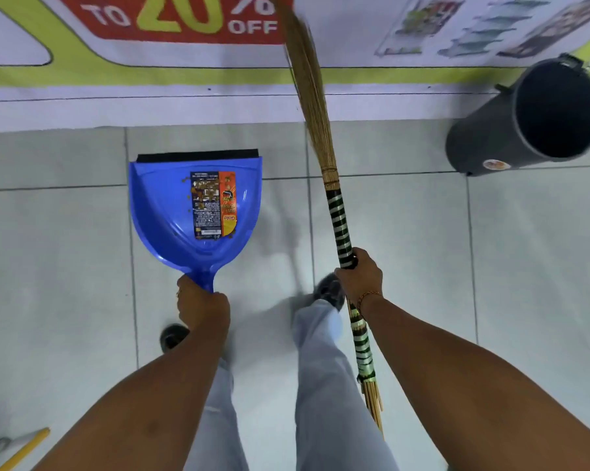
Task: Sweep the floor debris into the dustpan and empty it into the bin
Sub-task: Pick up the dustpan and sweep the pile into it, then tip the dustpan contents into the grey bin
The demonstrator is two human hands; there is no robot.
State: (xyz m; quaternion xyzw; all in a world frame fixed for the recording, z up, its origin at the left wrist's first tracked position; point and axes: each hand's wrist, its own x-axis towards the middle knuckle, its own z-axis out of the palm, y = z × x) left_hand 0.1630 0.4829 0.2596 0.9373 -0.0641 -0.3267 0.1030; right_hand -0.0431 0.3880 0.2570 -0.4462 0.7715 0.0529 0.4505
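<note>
My left hand (pixel 202 305) grips the handle of a blue dustpan (pixel 164 212), held level above the tiled floor. Small brown debris (pixel 203 192) lies on its label near the black rubber lip. My right hand (pixel 360 275) is closed around the striped black-and-white handle of a straw broom (pixel 312 107), whose bristles point away toward the wall banner. A dark grey open bin (pixel 484 144) stands at the upper right against the wall, well right of the dustpan.
A printed sale banner (pixel 185 79) runs along the base of the far wall. My legs and dark shoes (pixel 327 290) are below the hands. A yellow stick (pixel 25 448) lies at the lower left corner. Pale floor tiles (pixel 55 253) surround everything.
</note>
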